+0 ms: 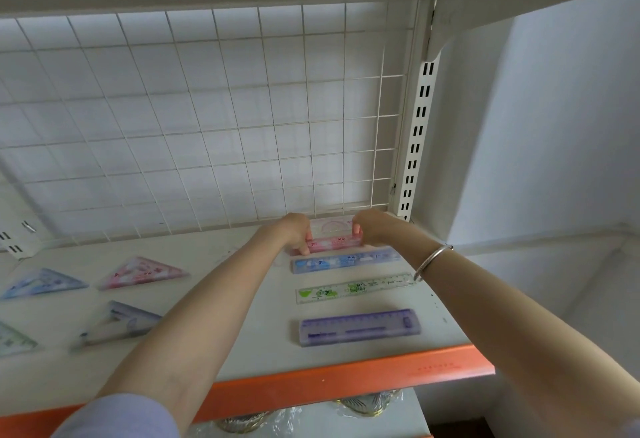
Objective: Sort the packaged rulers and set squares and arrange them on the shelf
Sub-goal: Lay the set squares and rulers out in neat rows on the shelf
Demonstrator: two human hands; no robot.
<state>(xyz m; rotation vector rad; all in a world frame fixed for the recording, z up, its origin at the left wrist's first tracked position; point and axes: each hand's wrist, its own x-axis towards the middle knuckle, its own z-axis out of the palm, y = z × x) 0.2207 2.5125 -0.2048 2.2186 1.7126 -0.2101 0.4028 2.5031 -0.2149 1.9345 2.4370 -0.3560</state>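
Note:
At the back right of the white shelf (242,351) lies a pink packaged ruler (334,243). My left hand (294,231) grips its left end and my right hand (372,228) grips its right end. In front of it, in a column, lie a blue ruler (346,261), a clear green-printed ruler (355,288) and a purple ruler (360,326). On the left part of the shelf lie set squares: a blue one (41,281), a pink one (143,273), a grey-blue one (117,325) and a greenish one (12,340) cut off by the frame edge.
A white wire grid (207,119) backs the shelf, with a slotted upright (417,136) at its right. The shelf has an orange front edge (346,378). A shelf board hangs overhead. Wrapped goods (363,406) sit on the level below. A white wall stands to the right.

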